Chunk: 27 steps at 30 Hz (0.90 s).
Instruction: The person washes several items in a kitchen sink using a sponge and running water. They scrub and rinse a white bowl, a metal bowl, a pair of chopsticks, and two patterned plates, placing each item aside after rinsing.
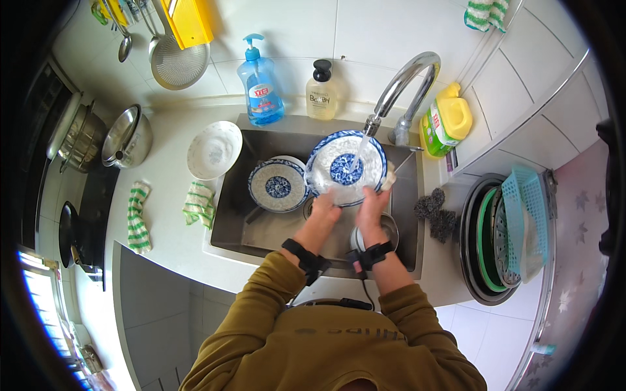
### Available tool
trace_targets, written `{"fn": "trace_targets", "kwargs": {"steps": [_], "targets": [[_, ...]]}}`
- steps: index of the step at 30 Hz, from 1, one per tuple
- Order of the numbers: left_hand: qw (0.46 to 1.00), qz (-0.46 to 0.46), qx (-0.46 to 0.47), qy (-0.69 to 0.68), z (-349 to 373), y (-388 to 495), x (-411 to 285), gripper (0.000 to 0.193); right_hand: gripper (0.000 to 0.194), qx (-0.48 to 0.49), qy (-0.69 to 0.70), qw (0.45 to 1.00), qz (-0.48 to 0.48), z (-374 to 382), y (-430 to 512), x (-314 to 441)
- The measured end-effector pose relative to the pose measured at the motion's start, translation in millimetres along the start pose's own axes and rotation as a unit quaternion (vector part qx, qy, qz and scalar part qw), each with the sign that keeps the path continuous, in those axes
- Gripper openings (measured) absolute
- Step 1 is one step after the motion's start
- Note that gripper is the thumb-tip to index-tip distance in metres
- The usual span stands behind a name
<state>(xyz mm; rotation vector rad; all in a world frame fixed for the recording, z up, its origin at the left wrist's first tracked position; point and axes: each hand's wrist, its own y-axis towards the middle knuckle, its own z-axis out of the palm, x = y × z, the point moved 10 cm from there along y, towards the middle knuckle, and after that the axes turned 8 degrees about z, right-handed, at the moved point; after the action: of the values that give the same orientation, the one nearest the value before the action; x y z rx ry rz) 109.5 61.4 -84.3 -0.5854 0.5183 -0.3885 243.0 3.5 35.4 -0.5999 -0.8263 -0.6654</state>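
Note:
A blue-and-white patterned plate [325,161] is held up over the sink [279,237], tilted under the tap. Water runs from the chrome faucet [408,80] onto its middle. My left hand [325,210] grips the plate's lower left rim, and my right hand [372,207] its lower right rim. Part of my right fingers shows behind the plate's right edge. A second blue-rimmed plate [261,190] lies in the sink to the left, on top of a white dish. Beneath my right wrist a metal bowl [390,232] is partly hidden.
Left of the sink stand a white bowl [213,149] with suds and striped cloths [199,203]. Behind it are a blue soap bottle [261,90] and a clear pump bottle [321,93]. To the right are a yellow jug [452,119], steel wool [435,215] and stacked basins [481,244].

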Motion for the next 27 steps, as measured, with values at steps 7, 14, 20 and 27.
{"fn": "trace_targets", "kwargs": {"steps": [7, 14, 20, 27], "targets": [[0.997, -0.068, -0.011, 0.025, -6, 6, 2, 0.038, 0.070, 0.050, -0.082, 0.991, 0.093, -14, 26, 2], [0.993, 0.027, -0.086, 0.079, -20, -11, 12, 0.047, 0.078, -0.016, -0.017, 0.999, -0.023, -13, 5, 18], [0.987, 0.010, -0.015, 0.162, -13, -3, 4, 0.037, 0.074, 0.014, -0.102, 0.990, 0.096, -17, 23, 11], [0.974, -0.021, -0.041, 0.223, -54, 38, 0, 0.032, 0.071, 0.068, -0.053, 0.994, 0.070, -1, 19, 22]]}}
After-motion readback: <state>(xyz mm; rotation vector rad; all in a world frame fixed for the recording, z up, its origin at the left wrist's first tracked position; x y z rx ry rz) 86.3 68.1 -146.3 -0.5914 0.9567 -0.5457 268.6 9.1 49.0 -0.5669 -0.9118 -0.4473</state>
